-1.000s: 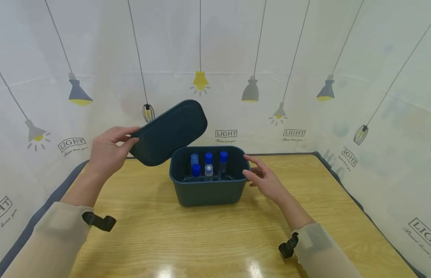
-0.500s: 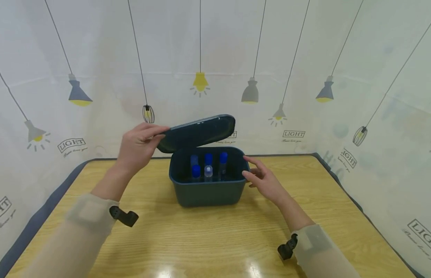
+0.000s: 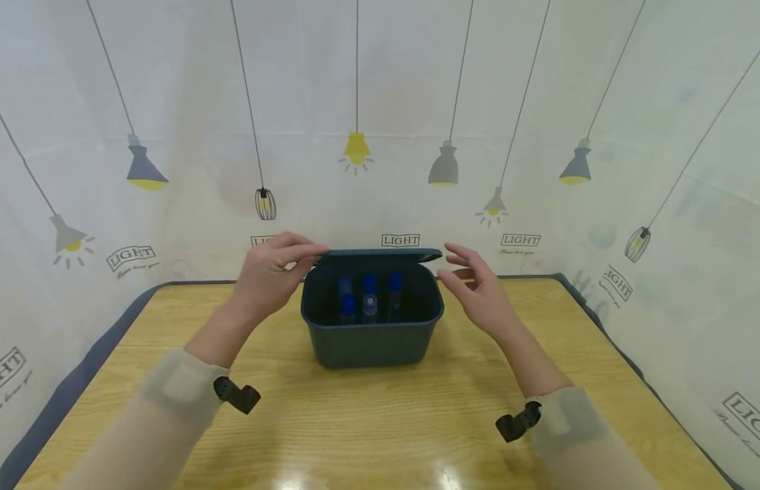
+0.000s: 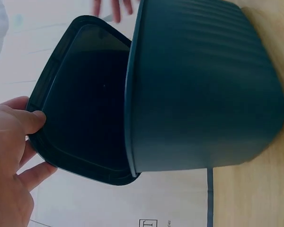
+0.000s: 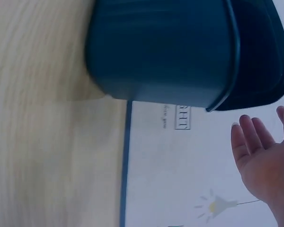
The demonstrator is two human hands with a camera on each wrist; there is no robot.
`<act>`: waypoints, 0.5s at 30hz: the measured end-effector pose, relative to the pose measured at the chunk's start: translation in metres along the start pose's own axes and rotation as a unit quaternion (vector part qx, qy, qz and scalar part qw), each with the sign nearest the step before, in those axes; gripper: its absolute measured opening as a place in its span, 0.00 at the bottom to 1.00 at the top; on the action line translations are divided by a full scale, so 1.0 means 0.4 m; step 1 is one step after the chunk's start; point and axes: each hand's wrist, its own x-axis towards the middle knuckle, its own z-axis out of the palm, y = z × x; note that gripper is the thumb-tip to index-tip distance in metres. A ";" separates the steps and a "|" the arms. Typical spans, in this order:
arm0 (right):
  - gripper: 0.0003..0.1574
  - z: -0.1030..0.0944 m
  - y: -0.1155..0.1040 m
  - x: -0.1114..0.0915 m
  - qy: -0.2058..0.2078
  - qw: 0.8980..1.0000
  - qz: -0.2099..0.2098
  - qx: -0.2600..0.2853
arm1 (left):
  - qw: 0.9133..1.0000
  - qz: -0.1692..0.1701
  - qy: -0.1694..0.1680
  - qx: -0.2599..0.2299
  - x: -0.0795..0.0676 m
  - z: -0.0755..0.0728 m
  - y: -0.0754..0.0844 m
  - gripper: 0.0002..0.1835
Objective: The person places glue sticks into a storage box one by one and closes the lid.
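A dark teal storage box (image 3: 373, 346) stands on the table, its top uncovered toward me. Inside it are several small clear bottles (image 3: 370, 307), most with blue caps. Over the box's back rim the matching lid (image 3: 382, 256) is held tilted, its front side raised. My left hand (image 3: 275, 269) pinches the lid's left end between thumb and fingers; the left wrist view shows the thumb on the lid's underside (image 4: 85, 104). Just off the lid's right end is my right hand (image 3: 477, 292), fingers loosely bent and holding nothing. In the right wrist view that hand (image 5: 270, 163) is beside the lid's corner.
The wooden table (image 3: 380, 422) runs up to a white curtain (image 3: 392, 82) printed with hanging lamps, which encloses it at the back and both sides. Both wrists carry a black camera mount (image 3: 237, 395) over pale sleeves (image 3: 165, 415).
My left hand has brought the lid right and down, from steeply tilted at the box's left to over its back rim. My right hand has left the box's right rim and risen beside the lid.
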 end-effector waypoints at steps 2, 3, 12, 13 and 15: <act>0.35 0.000 -0.018 0.007 -0.013 1.000 -0.010 -0.010 | 1.000 0.008 0.000 -0.005 -0.007 0.006 0.003 0.12; 0.33 0.000 -0.023 0.009 -0.021 1.000 -0.013 -0.018 | 1.000 0.013 -0.001 -0.009 -0.011 0.008 0.004 0.12; 0.24 -0.006 -0.010 -0.015 -0.067 0.995 -0.014 -0.076 | 0.999 0.000 -0.047 -0.019 -0.074 0.018 0.013 0.16; 0.24 -0.005 -0.007 -0.020 -0.072 0.995 -0.015 -0.073 | 0.998 -0.004 -0.054 -0.021 -0.083 0.019 0.014 0.16; 0.22 -0.002 -0.001 -0.032 -0.082 0.994 -0.019 -0.069 | 0.997 -0.009 -0.068 -0.025 -0.102 0.020 0.016 0.16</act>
